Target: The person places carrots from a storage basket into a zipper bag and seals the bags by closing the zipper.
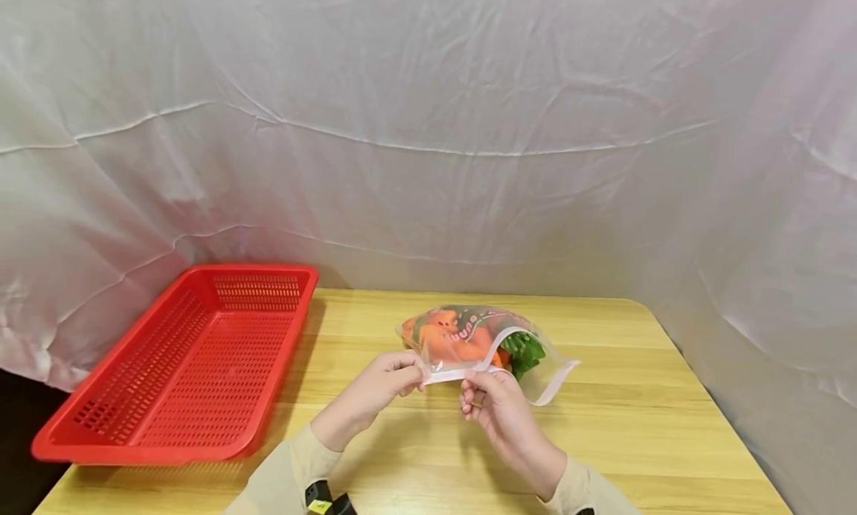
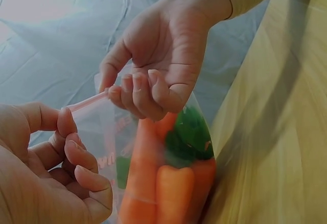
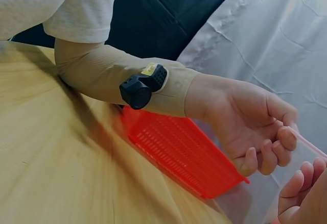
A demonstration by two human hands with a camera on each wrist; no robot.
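Note:
A clear zip bag [image 1: 469, 340] with carrots [image 2: 163, 183] and green tops [image 1: 524, 351] lies on the wooden table [image 1: 636, 411]. My left hand [image 1: 391, 377] pinches the bag's pink zip strip [image 2: 87, 102] at its left end. My right hand [image 1: 492, 400] pinches the same strip a little further right. In the left wrist view the right hand [image 2: 158, 66] hovers above the carrots, fingers curled on the strip. The right wrist view shows the left hand [image 3: 255, 132] with fingertips curled around the strip [image 3: 306, 141].
A red perforated plastic basket [image 1: 194, 366] stands empty on the table's left part. A white cloth backdrop [image 1: 428, 128] hangs behind and to the right. A black wrist device [image 3: 143, 86] sits on the left beige sleeve.

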